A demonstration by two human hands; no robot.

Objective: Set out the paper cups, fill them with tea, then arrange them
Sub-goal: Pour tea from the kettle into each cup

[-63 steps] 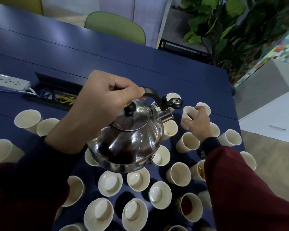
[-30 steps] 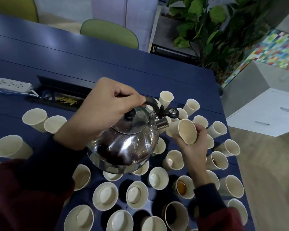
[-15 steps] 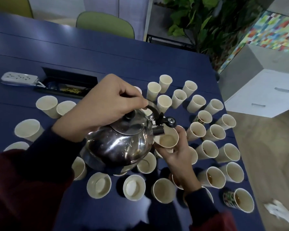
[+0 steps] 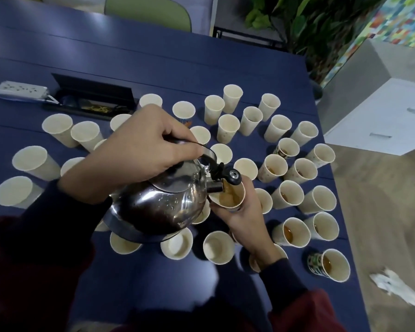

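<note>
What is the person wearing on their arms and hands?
The left hand and right hand are bare: no gloves, rings or watch visible. Each arm has a dark red sleeve ending in a dark navy cuff at the wrist.

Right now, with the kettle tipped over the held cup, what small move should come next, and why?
Probably tip the kettle back upright with the left hand: tea already seems high in the cup that the right hand holds at the spout, so more pouring risks overflow.
</note>
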